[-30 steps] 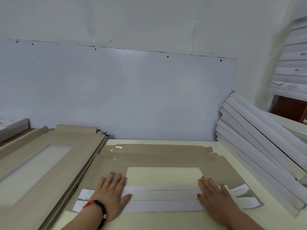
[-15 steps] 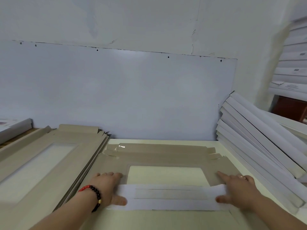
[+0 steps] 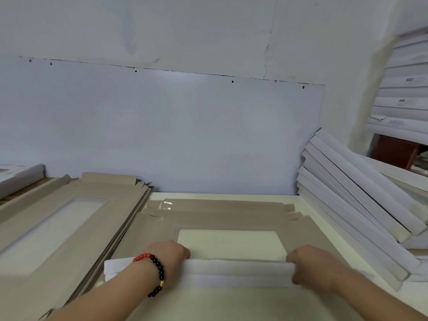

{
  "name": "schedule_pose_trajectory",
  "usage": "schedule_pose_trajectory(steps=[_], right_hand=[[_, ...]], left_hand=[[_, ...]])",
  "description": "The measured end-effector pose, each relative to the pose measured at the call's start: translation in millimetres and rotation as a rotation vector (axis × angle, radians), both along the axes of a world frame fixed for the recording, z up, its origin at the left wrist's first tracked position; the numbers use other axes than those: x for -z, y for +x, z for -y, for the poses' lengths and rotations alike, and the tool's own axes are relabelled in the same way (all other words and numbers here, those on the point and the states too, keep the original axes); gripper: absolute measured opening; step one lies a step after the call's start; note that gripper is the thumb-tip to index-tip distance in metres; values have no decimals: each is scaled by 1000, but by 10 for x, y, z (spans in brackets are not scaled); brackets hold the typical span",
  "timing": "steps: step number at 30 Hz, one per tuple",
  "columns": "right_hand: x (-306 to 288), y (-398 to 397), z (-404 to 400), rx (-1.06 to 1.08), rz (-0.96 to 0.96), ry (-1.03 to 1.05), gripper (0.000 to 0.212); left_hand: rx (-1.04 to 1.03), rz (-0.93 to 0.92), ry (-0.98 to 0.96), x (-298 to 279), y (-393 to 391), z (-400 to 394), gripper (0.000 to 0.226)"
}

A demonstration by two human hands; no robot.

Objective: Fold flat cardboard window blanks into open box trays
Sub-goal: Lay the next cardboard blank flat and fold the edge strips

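Note:
A grey-brown cardboard window blank (image 3: 222, 218) lies flat on the cream table (image 3: 208, 304), its rectangular window showing the tabletop. Its near flap (image 3: 238, 272) is folded up and over, white side facing me, forming a raised wall along the front. My left hand (image 3: 169, 253), with a red-and-black bead bracelet on the wrist, grips the left end of this folded flap. At the flap's right end my right hand (image 3: 310, 265) grips it with curled fingers. A white end tab (image 3: 115, 267) sticks out to the left behind my left wrist.
A stack of flat window blanks (image 3: 69, 218) lies on the left, edges overlapping the table. Several folded white trays (image 3: 361, 205) lean in a pile at the right. A blue-white wall panel (image 3: 162, 128) stands right behind the table. More white boxes (image 3: 403, 93) are stacked at far right.
My hands went from pressing flat on the near flap to its two ends, then curled round it. The flap has been rolled up from flat into a raised front wall.

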State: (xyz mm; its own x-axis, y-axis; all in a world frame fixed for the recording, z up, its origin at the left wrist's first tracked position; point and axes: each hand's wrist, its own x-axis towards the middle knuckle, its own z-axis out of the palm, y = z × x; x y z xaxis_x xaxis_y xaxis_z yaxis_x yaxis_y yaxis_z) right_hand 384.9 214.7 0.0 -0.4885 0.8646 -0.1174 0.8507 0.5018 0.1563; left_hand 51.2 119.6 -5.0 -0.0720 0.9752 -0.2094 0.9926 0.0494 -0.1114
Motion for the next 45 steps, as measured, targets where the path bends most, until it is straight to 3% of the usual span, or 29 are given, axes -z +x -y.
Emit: schedule_pose_trajectory(steps=[5,10,12,16,20,24,25,28,31,34,39,42,45], right_hand=[[294,-93,367,-64,-33,44,26],[348,-173,570,-170,-104,131,32],[326,-296,623,-264,-113,286,36],[282,-654,695,-332,-198,256,44],[324,-811,552,-224,-231,157,50],[378,-908,555,-265,-138,330,42],[449,-966,556,-278,-167,333,35],[624,-1096,561,-198,-206,275,49],[770,-1064,535,-173,-250,273,46],[726,-874,502,-110,-215,147,53],[710,-357,245,-2,-211,206,55],[842,71,36,101,-176,76,59],[871,420,-56,179,-148,89,58]], left_hand=[[134,-50,67,286,137,286,24],[190,9,73,475,203,420,44],[214,44,110,429,294,385,49],[168,154,116,330,488,238,49],[104,117,106,352,542,69,50],[124,40,220,488,599,-62,58],[135,53,246,538,617,-79,61],[139,115,231,686,659,-89,65],[114,142,192,806,624,-84,66],[91,144,187,859,457,-74,71],[13,116,196,896,-24,19,77],[-41,94,209,915,-303,101,75],[-88,82,218,918,-542,192,72]])
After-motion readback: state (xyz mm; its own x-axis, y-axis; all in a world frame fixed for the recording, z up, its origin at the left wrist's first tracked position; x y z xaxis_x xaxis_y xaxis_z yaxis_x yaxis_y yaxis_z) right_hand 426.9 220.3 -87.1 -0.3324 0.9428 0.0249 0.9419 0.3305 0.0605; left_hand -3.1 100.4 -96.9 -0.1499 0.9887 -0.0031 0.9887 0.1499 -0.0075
